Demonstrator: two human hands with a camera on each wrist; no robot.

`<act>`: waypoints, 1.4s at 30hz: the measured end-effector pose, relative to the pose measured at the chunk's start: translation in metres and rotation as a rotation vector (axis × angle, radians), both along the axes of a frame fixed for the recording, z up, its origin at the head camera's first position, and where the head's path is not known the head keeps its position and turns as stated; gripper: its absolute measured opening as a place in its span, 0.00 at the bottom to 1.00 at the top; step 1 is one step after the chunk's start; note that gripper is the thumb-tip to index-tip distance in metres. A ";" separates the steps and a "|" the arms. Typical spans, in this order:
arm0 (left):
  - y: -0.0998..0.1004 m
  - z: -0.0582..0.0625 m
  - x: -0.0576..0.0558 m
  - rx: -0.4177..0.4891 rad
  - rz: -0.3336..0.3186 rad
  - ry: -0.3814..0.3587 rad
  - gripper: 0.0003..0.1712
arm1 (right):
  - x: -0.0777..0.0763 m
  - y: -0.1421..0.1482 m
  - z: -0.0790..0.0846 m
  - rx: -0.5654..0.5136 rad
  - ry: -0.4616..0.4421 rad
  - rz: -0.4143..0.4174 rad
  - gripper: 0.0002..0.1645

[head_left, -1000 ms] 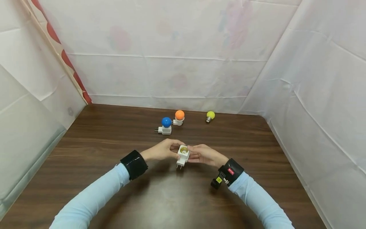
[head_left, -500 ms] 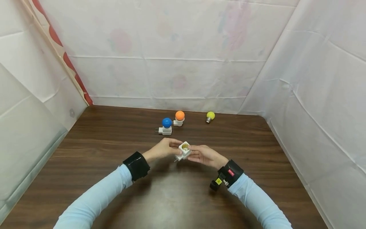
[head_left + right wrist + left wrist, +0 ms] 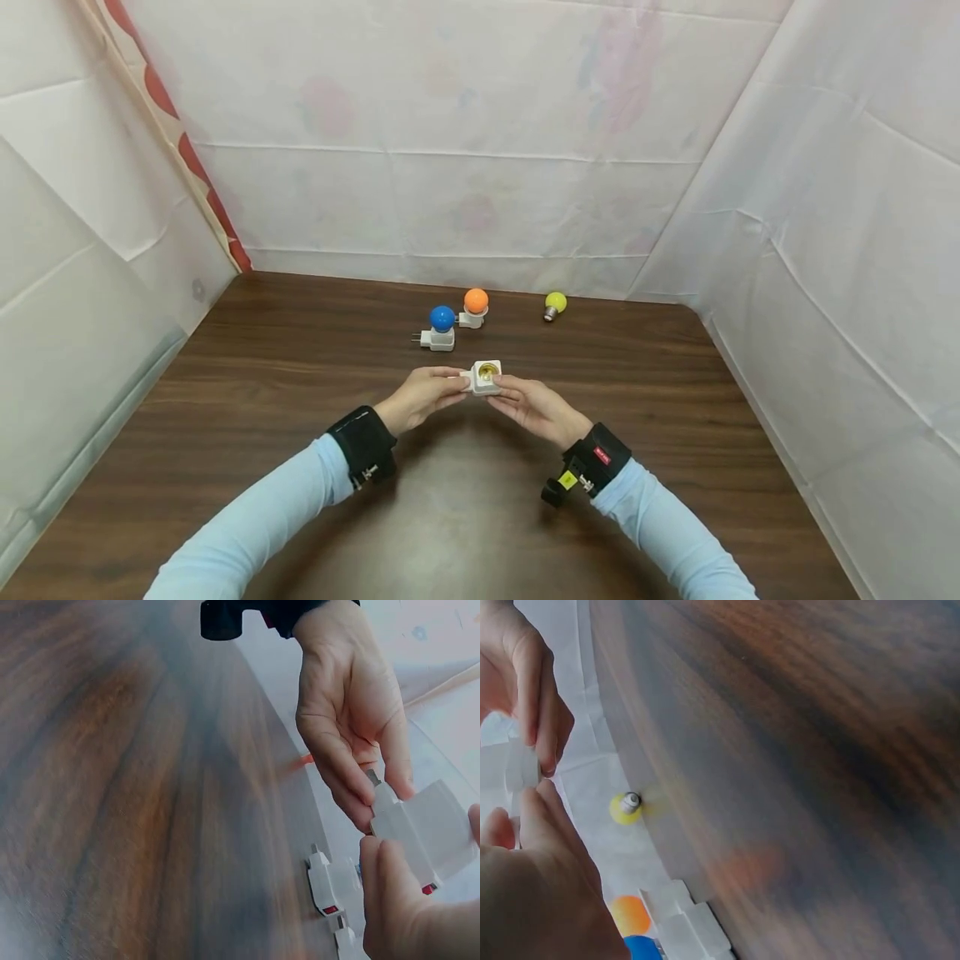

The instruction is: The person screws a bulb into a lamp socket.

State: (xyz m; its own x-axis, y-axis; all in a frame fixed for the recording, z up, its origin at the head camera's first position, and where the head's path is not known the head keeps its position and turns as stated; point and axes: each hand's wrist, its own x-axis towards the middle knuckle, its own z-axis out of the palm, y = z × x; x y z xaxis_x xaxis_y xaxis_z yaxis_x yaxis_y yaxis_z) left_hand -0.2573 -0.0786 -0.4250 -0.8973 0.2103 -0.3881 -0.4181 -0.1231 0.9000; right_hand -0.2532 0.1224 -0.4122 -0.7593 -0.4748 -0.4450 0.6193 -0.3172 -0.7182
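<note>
Between both hands, above the table, a white plug-in bulb socket [image 3: 486, 379] is held with its round brass-lined opening facing up. My left hand [image 3: 422, 397] pinches the narrow plug end, thumb on top. My right hand [image 3: 542, 407] grips the square socket body from the other side, its thumb at the near corner. In the right wrist view the socket [image 3: 424, 829] shows its side, with a metal prong by the left hand [image 3: 356, 712]. A blue bulb [image 3: 442, 318] and an orange bulb [image 3: 476, 300] sit upright in white sockets behind the hands.
A loose yellow-green bulb [image 3: 556, 302] lies at the back right of the dark wooden table [image 3: 300, 375]. White sheeting [image 3: 480, 192] walls off the back and both sides. Black straps [image 3: 362, 443] circle both wrists.
The held socket has turned, its plug end swinging from toward the person to the left, and has moved slightly away. The left fingers have shifted onto the plug end.
</note>
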 end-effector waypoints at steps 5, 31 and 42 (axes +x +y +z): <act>-0.002 -0.005 -0.002 0.003 0.009 -0.030 0.22 | 0.005 -0.003 -0.006 -0.028 -0.020 -0.018 0.29; 0.000 -0.028 0.012 0.039 0.036 -0.033 0.23 | -0.037 0.042 -0.025 0.380 0.322 0.161 0.39; -0.005 -0.024 0.019 0.073 -0.078 -0.041 0.27 | -0.158 0.088 -0.008 1.000 0.413 -0.351 0.28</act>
State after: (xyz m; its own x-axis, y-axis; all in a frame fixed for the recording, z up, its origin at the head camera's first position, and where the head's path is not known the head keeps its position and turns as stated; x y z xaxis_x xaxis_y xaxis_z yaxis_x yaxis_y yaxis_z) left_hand -0.2387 -0.0833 -0.4488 -0.8607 0.3080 -0.4054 -0.4654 -0.1530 0.8718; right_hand -0.4108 0.2100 -0.4205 -0.9567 0.2205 -0.1901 0.2669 0.4037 -0.8751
